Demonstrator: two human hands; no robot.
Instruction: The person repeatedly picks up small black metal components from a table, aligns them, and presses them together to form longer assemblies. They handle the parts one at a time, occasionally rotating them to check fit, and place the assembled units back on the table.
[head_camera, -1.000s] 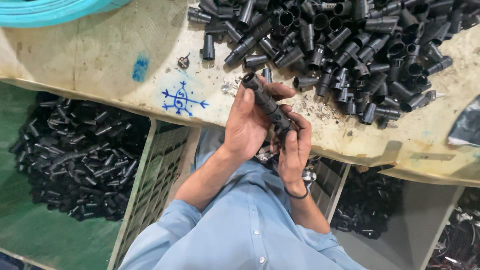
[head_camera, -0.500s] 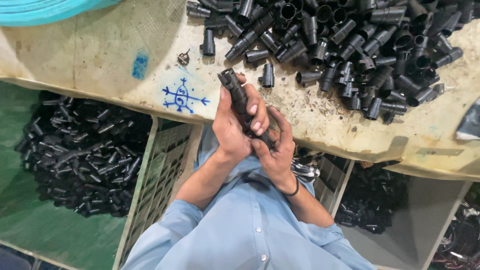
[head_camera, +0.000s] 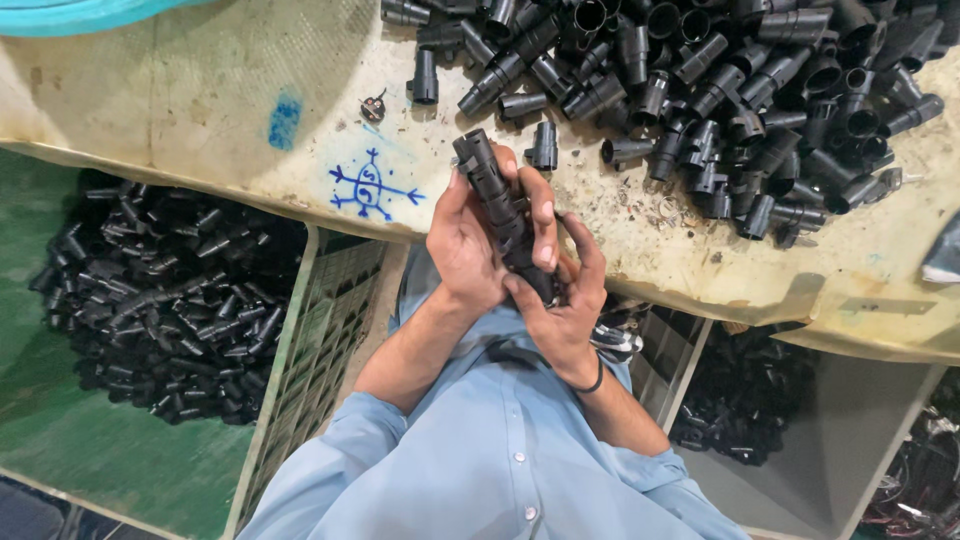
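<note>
Hands meet at the table edge: the left hand and right hand both wrap a black stacked connector piece, whose lower end is hidden in the palms. Loose black connectors heap on the worn table, cut off at the frame's top.

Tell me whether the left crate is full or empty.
Partly full: black parts are heaped at one end of the green crate, with bare floor showing beside them.

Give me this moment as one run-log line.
left hand: grips black connector | right hand: holds its lower end | loose pile on table | bin of parts at left
</note>
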